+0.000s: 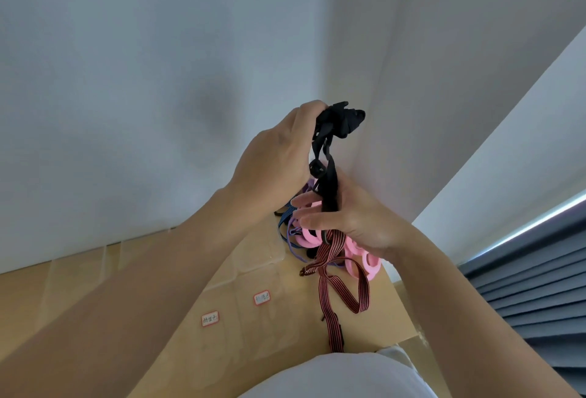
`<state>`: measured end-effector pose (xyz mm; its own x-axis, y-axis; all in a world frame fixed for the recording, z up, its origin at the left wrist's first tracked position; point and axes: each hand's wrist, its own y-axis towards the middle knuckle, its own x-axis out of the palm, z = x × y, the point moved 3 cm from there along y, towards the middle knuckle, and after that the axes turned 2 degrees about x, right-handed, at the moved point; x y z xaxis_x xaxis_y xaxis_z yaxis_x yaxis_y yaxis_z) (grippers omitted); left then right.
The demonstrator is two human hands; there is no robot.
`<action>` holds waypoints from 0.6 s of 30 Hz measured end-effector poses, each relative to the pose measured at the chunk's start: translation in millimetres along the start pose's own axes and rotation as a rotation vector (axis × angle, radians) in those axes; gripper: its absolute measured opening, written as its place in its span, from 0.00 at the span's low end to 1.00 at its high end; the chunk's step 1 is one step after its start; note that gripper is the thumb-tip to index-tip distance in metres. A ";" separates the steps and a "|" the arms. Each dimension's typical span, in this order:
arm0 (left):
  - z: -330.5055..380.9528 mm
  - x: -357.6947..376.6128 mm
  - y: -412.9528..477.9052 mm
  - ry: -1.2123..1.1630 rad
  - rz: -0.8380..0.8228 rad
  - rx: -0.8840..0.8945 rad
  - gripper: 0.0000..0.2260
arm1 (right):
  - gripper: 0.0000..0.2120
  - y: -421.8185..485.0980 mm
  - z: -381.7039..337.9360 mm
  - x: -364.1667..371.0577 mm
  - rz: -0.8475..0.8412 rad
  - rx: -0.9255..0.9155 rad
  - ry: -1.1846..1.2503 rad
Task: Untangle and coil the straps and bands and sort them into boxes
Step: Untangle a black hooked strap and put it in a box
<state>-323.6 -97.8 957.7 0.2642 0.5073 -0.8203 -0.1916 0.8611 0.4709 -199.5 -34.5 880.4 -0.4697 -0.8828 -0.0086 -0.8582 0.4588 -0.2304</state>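
A black strap (329,175) with plastic buckles hangs raised above the table. My left hand (279,156) grips its bunched top end. Lower down, my right hand (342,216) holds the same strap with thumb and fingers curled round it. From under my right hand hangs a red and black striped strap (333,274), looping down to the table edge. Behind the hands lies a tangle of pink bands (358,254), a purple cord (293,247) and a blue striped strap (285,215).
The wooden table (152,318) carries clear plastic boxes (250,258) with two red-bordered labels (262,297) (210,318). White walls stand close behind. A grey-blue pleated curtain (532,286) hangs at the right.
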 end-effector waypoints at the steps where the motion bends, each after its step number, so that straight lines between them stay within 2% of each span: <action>1: -1.3 0.7 -0.6 -0.009 0.005 -0.003 0.24 | 0.39 0.9 0.9 -2.9 0.016 -0.026 -0.115; 4: -5.6 -0.8 0.1 -0.045 0.039 -0.031 0.24 | 0.43 5.0 13.2 -8.3 0.112 -0.057 -0.565; 6: -8.8 -2.8 2.3 -0.069 0.046 -0.059 0.25 | 0.33 9.7 28.6 -13.2 0.239 -0.054 -0.728; 9: -12.2 -2.6 2.8 -0.089 0.045 -0.063 0.24 | 0.17 11.6 45.0 -18.1 0.362 -0.025 -0.693; 11: -12.9 -0.5 2.0 -0.094 0.032 -0.059 0.22 | 0.09 12.4 47.4 -19.7 0.381 -0.024 -0.615; 15: -12.7 5.3 2.3 -0.159 -0.014 -0.087 0.21 | 0.17 12.8 36.5 -12.1 0.310 -0.043 -0.556; 18: -12.4 7.3 5.1 -0.258 -0.026 -0.105 0.16 | 0.13 16.2 23.5 -5.9 0.328 -0.104 -0.360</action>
<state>-334.4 -90.1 950.1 0.4994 0.4885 -0.7156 -0.2751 0.8726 0.4036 -205.8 -24.2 853.8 -0.6327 -0.6605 -0.4043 -0.7017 0.7099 -0.0615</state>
